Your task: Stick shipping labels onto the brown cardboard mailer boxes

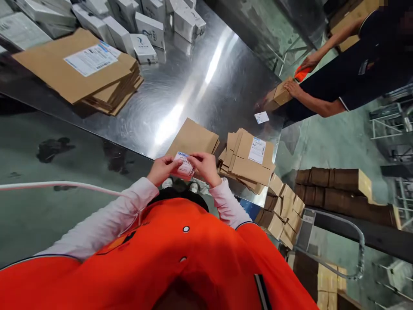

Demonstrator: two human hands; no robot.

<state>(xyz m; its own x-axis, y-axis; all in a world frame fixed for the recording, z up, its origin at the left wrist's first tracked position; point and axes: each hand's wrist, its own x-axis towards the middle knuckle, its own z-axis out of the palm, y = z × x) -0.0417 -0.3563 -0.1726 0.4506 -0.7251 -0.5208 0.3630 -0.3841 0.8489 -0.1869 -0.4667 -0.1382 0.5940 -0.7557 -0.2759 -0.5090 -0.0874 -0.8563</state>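
Between my two hands, close to my body at the table's front edge, is a printed label stack [184, 167], white with a blue band on top and a reddish lower edge. My left hand [164, 168] pinches its left side, thumb on top. At its upper right, my right hand [205, 166] has thumb and fingers closed on it. Just beyond lies a stack of flat brown cardboard [194, 137]. To the right sits another pile of folded cardboard [239, 157], with a white label [257, 150] on top.
The steel table [180, 82] holds a labelled cardboard stack [93, 79] and several white boxes [150, 30] at the left. Across it, a person in dark clothes [342, 77] handles a small brown box [281, 93] near a white card [261, 117]. Brown cartons [284, 206] stand beyond the right edge.
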